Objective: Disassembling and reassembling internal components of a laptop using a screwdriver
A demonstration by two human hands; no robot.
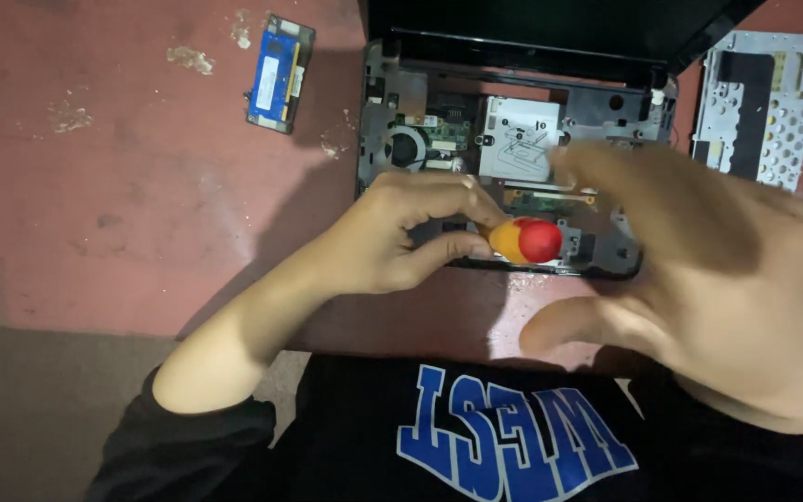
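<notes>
— Nearest the lens, what were your hands doing?

— Your right hand [699, 279], blurred, hung spread and empty above the near edge of the opened black laptop base [513, 177]. Your left hand [392, 237] pinched the orange-and-red rounded plastic screwdriver handle [527, 240] between thumb and fingers, upright over the chassis, seemingly to bear on a screw; its tip was hidden.

— And beyond?

— The grey round cooling fan [408, 147] lay exposed. A perforated silver metal plate [759, 107] and a blue rectangular memory module [278, 72] lay apart on the reddish worn tabletop [95, 204], probably set aside to keep the base clear.
</notes>
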